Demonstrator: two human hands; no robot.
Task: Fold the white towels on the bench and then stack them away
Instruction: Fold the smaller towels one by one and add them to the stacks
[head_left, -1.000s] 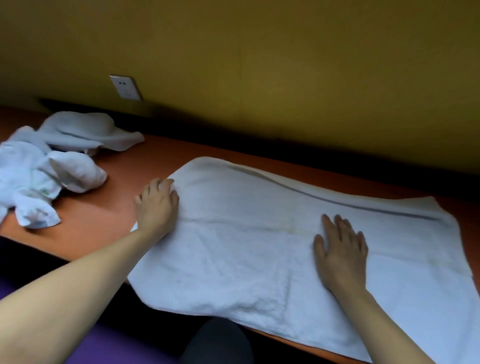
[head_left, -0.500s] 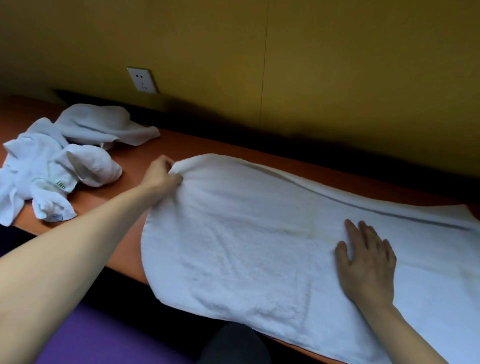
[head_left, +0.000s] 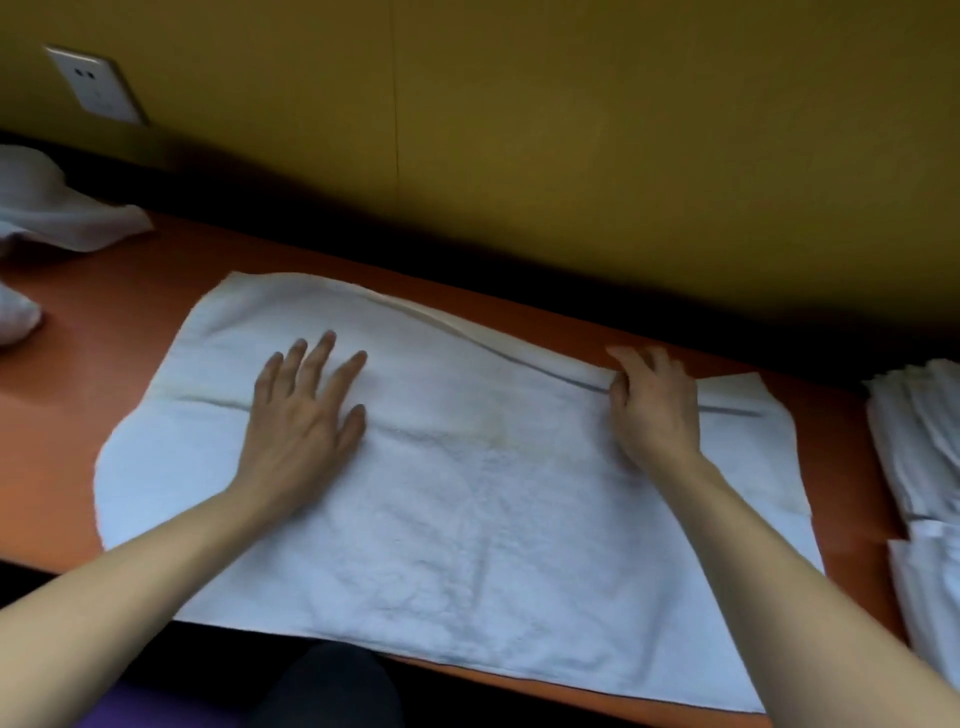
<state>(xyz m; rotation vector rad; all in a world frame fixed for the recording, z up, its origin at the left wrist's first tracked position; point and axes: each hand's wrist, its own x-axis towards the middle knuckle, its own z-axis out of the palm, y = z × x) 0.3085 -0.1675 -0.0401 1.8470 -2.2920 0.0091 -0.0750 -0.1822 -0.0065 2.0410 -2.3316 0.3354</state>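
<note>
A white towel (head_left: 467, 519) lies spread flat on the orange bench (head_left: 104, 332), doubled over, its front edge hanging slightly past the bench's near edge. My left hand (head_left: 306, 410) rests palm down on the towel's left half with fingers straight and spread. My right hand (head_left: 654, 405) sits at the far edge of the upper layer on the right, fingers bent over that edge beside a dark fold line. Whether it pinches the cloth or only presses is unclear.
Folded white towels (head_left: 919, 467) are stacked at the bench's right end. Crumpled white towels (head_left: 57, 208) lie at the far left. A wall socket (head_left: 96, 85) sits on the yellow wall behind. The bench's near edge runs under my forearms.
My left hand let go of the towel's far left corner and now lies flat on it. My right hand slid from the towel's middle to the far edge. The view swung right.
</note>
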